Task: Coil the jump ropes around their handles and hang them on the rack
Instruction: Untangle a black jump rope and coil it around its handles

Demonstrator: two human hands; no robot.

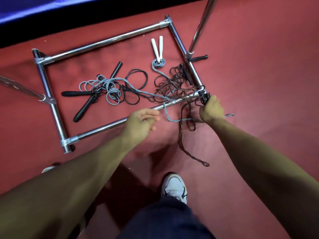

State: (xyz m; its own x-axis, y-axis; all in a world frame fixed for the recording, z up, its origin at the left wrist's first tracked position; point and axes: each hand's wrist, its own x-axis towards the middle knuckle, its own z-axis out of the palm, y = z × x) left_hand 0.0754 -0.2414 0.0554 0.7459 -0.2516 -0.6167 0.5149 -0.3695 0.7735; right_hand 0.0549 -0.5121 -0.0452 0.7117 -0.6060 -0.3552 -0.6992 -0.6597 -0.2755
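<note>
While gripped: handle (205, 99) inside right grip (212, 109)

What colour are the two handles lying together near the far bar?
White handles, clearest in the head view.

rack uprights (203, 19) – cut off at top | left shoe (50, 168) – mostly hidden, perhaps behind forearm

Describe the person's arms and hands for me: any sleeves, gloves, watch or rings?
Both forearms are bare up to the frame edge, with no sleeves in view. The left hand and right hand wear no gloves. No watch, bands or rings show on either wrist or on the visible fingers.
</note>
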